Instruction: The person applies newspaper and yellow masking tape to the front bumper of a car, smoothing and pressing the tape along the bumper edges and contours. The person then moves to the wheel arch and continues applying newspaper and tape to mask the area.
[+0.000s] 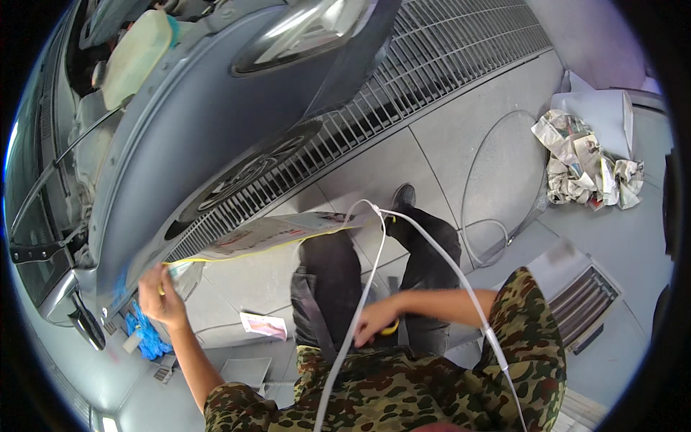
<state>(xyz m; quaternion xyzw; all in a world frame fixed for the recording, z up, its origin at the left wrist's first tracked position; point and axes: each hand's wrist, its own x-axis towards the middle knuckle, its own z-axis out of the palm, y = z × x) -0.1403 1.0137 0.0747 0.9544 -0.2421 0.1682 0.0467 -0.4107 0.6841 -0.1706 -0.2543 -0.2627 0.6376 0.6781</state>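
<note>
My left hand [163, 299] is closed on the near end of a long sheet of newspaper [263, 236], which has yellow tape along its lower edge. The sheet stretches to the right beside the front wheel [252, 171] of a grey car and reaches above my knees. At my waist, my right hand [377, 318] has its fingers curled in. A round yellow thing [391, 328], perhaps a tape roll, shows just under that wrist. Whatever lies inside the right fingers is hidden.
The car's dull grey fender [216, 108] fills the upper left, over a floor grating [432, 57]. Crumpled newspaper [586, 162] lies at right, near a hose [466, 180]. A white cord [439, 248] hangs across my view. Blue crumpled plastic [149, 333] lies at lower left.
</note>
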